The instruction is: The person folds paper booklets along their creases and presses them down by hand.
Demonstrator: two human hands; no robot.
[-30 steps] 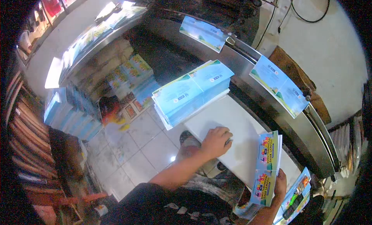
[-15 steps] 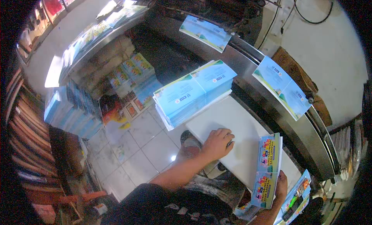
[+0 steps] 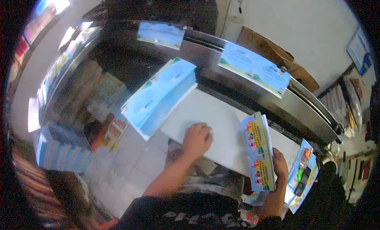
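My left hand (image 3: 197, 141) rests on the white board (image 3: 221, 119), fingers curled; a small dark thing shows at its fingertips. My right hand (image 3: 279, 166) holds a stack of printed booklet sheets (image 3: 258, 154) upright by its right side, with yellow and blue covers facing me. Beyond my left hand, a tall stack of light blue sheets (image 3: 160, 95) stands at the board's far left end. Right of my right hand lie more printed sheets (image 3: 295, 196) with a dark object (image 3: 304, 181) and a green one (image 3: 299, 175) on them.
A metal rail (image 3: 206, 51) curves behind the board, with a blue sheet (image 3: 253, 69) and another blue sheet (image 3: 160, 35) on it. Stacks of booklets (image 3: 59, 152) stand at the left, above the tiled floor (image 3: 126, 166). Papers lie on a ledge (image 3: 65, 63) at the upper left.
The view has turned to the right, so most things appear further left. My left hand stays on the board, and my right hand still holds the booklet sheets.
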